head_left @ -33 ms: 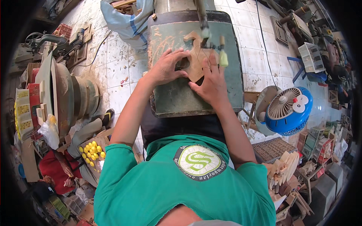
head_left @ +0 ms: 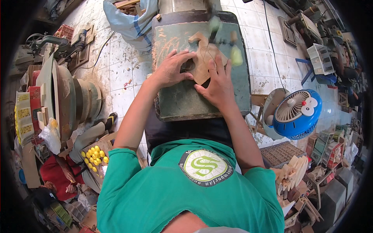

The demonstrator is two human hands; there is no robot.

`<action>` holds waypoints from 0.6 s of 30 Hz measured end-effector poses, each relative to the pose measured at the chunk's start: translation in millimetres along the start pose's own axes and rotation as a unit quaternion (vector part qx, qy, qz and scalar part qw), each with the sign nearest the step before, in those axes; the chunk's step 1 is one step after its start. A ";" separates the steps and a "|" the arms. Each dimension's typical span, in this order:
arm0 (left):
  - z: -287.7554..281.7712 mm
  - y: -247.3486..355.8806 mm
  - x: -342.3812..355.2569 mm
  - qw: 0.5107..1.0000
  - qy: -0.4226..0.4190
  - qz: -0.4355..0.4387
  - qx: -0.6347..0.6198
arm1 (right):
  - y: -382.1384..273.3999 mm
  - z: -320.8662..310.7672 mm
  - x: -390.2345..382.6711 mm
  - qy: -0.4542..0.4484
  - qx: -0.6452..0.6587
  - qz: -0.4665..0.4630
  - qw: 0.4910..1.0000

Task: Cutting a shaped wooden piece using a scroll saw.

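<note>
A thin brown piece of wood [head_left: 201,70], with a hooked tip and curved pencil lines on top, lies flat on the green machine table [head_left: 186,105]. My left hand [head_left: 173,70] curls at its left edge, fingertips and thumb against the wood. My right hand [head_left: 218,83] presses its right side, fingers spread over the surface and the thumb near the lower tip. Beyond my fingers a blurred machine arm [head_left: 215,26] comes down to the wood; its lower end is too smeared to make out. Beside it hangs a blurred pale yellow-green piece [head_left: 236,55].
Sawdust [head_left: 167,42] streaks the table's left part. A blue-white sack [head_left: 132,25] of wood scraps stands at the far left. A blue fan [head_left: 297,116] is on the right, stacked wood pieces [head_left: 291,174] below it. Another person in red [head_left: 58,171] sits at the lower left.
The machine arm's end and the pale yellow-green piece have shifted slightly to the right and look more blurred. My hands and the wood show no clear movement.
</note>
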State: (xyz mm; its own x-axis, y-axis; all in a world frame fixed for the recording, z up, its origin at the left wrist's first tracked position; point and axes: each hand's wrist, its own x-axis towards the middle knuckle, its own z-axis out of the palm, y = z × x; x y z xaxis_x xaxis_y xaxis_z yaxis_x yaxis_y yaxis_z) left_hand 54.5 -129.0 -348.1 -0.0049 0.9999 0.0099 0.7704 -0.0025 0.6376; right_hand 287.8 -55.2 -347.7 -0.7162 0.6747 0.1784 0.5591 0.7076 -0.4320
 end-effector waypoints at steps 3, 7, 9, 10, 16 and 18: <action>1.9 0.5 -1.6 0.999 0.015 0.017 0.024 | 6.9 1.2 3.0 -0.009 0.022 -0.004 1.000; 6.3 0.6 -2.1 0.999 0.028 0.021 0.037 | 11.1 -3.1 5.4 -0.021 0.023 -0.013 0.999; 8.7 0.7 -2.6 0.998 0.043 0.024 0.041 | 11.8 -8.2 7.5 -0.033 0.030 -0.009 0.999; 9.6 1.9 -3.2 0.998 0.043 0.024 0.042 | 12.6 -9.4 8.5 -0.045 0.037 -0.007 0.998; 17.4 0.9 -4.9 0.996 0.069 0.020 0.052 | 24.1 -6.8 13.2 -0.061 0.055 -0.017 0.996; 20.1 0.5 -5.1 0.994 0.083 0.020 0.065 | 25.2 -7.9 14.0 -0.059 0.046 -0.022 0.997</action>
State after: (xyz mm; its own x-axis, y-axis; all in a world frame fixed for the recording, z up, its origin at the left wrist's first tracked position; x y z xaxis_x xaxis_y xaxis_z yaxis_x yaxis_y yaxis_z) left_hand 67.7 -133.9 -363.3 -0.0694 0.9835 0.1669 0.8484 -0.0298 0.5286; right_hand 295.2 -26.4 -349.0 -0.7866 0.6100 0.0955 0.4891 0.7100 -0.5067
